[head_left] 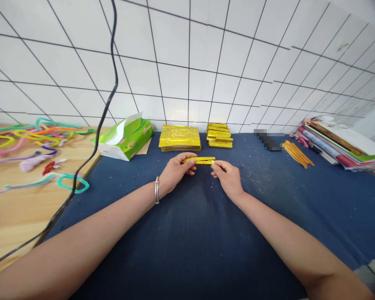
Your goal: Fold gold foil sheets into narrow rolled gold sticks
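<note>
Both hands meet near the middle of the blue cloth (187, 250), holding a narrow folded strip of gold foil paper (200, 160) between them just above the cloth. The left hand (175, 171) pinches the strip's left end, thumb on top and fingers curled closed beneath it, with a silver bangle (156, 189) on its wrist. The right hand (227, 177) grips the strip's right end from the 3 o'clock side, fingertips closed on the foil and the rest of the fingers folded in. From the strip, a flat stack of gold foil sheets (179, 137) lies at 11 o'clock near the tiled wall (187, 62), and a pile of folded gold strips (219, 135) sits at 1 o'clock, just beside the sheets. A green tissue box (126, 137) stands at 10 o'clock on the cloth's edge. Far at 9 o'clock, coloured pipe cleaners (34, 146) sprawl over the wooden table (15, 216), crossed by a black cable (93, 146). At 2 o'clock lie orange sticks (298, 154), and beyond them a heap of books and papers (340, 143).
</note>
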`<state>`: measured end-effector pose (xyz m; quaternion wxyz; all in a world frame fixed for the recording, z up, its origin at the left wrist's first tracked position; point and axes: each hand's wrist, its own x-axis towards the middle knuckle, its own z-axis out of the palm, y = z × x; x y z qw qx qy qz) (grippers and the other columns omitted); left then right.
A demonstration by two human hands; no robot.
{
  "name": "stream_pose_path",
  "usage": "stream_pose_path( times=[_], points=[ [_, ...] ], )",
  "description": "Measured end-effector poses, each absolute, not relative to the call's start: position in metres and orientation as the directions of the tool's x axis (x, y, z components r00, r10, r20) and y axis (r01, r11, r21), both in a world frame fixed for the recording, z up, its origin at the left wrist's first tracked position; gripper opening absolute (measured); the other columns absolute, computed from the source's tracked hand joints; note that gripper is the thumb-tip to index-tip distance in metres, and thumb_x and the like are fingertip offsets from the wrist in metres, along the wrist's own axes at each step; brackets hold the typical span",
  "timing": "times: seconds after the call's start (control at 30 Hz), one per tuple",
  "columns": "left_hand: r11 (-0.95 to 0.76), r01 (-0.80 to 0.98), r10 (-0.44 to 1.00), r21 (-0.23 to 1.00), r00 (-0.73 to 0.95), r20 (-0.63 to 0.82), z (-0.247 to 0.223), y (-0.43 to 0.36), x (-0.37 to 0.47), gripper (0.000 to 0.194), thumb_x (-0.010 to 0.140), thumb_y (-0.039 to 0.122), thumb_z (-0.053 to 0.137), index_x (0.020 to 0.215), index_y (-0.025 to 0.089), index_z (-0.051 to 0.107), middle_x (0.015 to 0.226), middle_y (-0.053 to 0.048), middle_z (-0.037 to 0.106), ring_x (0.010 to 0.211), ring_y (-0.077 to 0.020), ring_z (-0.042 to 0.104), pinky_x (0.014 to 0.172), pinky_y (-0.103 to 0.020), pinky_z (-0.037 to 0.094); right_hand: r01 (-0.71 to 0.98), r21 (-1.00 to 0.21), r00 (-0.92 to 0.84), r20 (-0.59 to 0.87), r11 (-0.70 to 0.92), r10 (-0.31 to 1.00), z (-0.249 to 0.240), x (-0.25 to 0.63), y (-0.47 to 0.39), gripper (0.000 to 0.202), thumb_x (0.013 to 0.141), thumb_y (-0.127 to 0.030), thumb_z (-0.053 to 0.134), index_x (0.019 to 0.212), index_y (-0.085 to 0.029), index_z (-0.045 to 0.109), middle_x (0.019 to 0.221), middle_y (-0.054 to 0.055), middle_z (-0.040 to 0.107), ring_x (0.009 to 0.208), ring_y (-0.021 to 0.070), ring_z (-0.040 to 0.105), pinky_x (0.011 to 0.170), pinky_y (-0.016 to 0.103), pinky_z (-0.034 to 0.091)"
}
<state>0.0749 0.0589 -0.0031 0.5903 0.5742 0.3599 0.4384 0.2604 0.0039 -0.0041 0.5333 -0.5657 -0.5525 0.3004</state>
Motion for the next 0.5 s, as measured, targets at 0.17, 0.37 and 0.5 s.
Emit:
stream_pose_path(
  times=[0.17,0.37,0.5],
  points=[
    [-0.047,-0.104,0.941,0.993,0.33,0.079,-0.0007,0.0587,0.0754,0.035,0.077,0.035,0.064,0.106,0.016,0.059,0.088,-0.004,0.062,0.07,-0.0097,0.058,0.06,-0.021,0.052,0.35,-0.91,0.184,0.3,0.223,0.936,-0.0082,0.2618,0.0052,0.026,0.08,-0.041,0.056,0.091,-0.02,0.067,0.076,0.002,0.064,0.063,0.0143,0.062,0.062,0.03,0.053],
    [-0.033,-0.098,0.942,0.995,0.328,0.064,-0.0001,0.0591,0.0759,0.034,0.076,0.034,0.064,0.105,0.016,0.059,0.088,-0.004,0.062,0.069,-0.0093,0.058,0.06,-0.021,0.053,0.374,-0.895,0.17,0.323,0.242,0.931,-0.0108,0.2628,0.0068,0.026,0.081,-0.042,0.055,0.092,-0.022,0.067,0.082,0.002,0.064,0.064,0.0134,0.062,0.063,0.029,0.054],
    [-0.036,-0.093,0.943,0.995,0.326,0.064,0.0,0.0588,0.0763,0.034,0.076,0.034,0.064,0.104,0.015,0.059,0.087,-0.004,0.062,0.069,-0.0093,0.058,0.059,-0.021,0.053,0.395,-0.887,0.156,0.324,0.242,0.933,-0.0113,0.2634,0.0071,0.026,0.081,-0.042,0.055,0.093,-0.022,0.067,0.082,0.002,0.064,0.064,0.0131,0.062,0.064,0.029,0.053]
  ],
)
